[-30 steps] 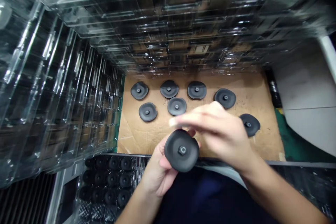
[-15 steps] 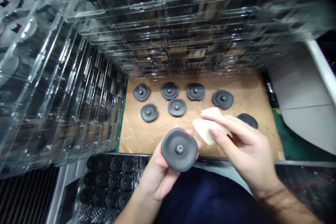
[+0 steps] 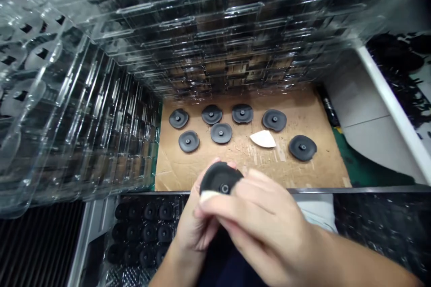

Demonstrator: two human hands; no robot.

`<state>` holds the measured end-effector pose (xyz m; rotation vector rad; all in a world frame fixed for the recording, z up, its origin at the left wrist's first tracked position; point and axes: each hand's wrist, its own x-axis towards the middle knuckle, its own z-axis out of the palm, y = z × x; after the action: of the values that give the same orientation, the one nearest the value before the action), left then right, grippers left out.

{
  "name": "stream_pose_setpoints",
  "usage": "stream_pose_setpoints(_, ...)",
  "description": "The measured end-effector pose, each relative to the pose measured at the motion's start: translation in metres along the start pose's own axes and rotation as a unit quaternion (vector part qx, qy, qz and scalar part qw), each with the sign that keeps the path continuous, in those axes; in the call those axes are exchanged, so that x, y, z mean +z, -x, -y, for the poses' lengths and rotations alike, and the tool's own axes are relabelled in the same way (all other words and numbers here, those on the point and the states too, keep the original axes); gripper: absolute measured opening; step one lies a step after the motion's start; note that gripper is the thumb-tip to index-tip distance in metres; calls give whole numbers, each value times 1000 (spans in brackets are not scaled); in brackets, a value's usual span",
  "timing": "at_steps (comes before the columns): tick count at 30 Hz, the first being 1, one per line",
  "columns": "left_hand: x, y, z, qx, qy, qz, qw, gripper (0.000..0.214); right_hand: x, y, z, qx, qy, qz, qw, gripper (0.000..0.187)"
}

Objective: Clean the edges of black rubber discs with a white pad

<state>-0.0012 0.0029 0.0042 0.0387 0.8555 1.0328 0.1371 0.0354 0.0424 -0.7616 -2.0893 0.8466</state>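
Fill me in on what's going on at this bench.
A person's left hand holds a black disc, while the right hand is over part of it. A pale edge shows at a right fingertip, too blurred to name. Seven similar discs lie on the cardboard, with a white piece among them. Clear plastic trays stand stacked behind and to the left.

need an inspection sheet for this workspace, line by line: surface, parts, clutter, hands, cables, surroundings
Surface: cardboard sheet, scuffed toward the right front
Parts: seven black discs on the cardboard; one held disc
Clutter: white piece among the discs; dark cylindrical object by the right edge
Hands: left hand holds the disc; right hand covers part of it, grip unclear
Cables: nothing seen
Surroundings: clear trays stacked behind and left; more discs lower left
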Motion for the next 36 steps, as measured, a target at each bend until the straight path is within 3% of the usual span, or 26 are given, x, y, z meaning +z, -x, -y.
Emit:
stream_pose_setpoints(4, -8, -4, -4, 13, -4, 38, 999, 58, -17, 16, -5, 77, 59, 43, 994, 24)
stream_pose_setpoints(7, -12, -6, -4, -16, 17, 39, 999, 48, -23, 12, -22, 59, 134, 38, 988, 28)
stream_pose_setpoints(10, -15, -3, -6, -41, 62, 53, 996, 43, -18, 6, -45, 54, 47, 22, 997, 33)
stream_pose_setpoints(14, -21, 1, -10, -50, 95, 73, 992, 44, 4, 22, -67, 234, -15, -29, 972, 22)
stream_pose_setpoints(16, -25, 0, -11, -48, 105, 65, 991, 43, 17, 39, -76, 275, -6, -17, 961, 24)
stream_pose_setpoints(19, -30, -3, -10, -47, 117, 60, 990, 40, 29, 56, -86, 276, -4, 17, 961, 25)
stream_pose_setpoints(22, -30, -4, -10, -45, 127, 69, 988, 38, 29, 57, -93, 283, 8, 28, 959, 26)
stream_pose_setpoints(29, -29, -11, -8, -25, 151, 26, 988, 34, 23, 47, -95, 308, 56, 9, 950, 26)
stream_pose_setpoints(36, -28, -14, -2, 16, 158, -4, 987, 28, 51, 80, -101, 280, 145, -43, 948, 35)
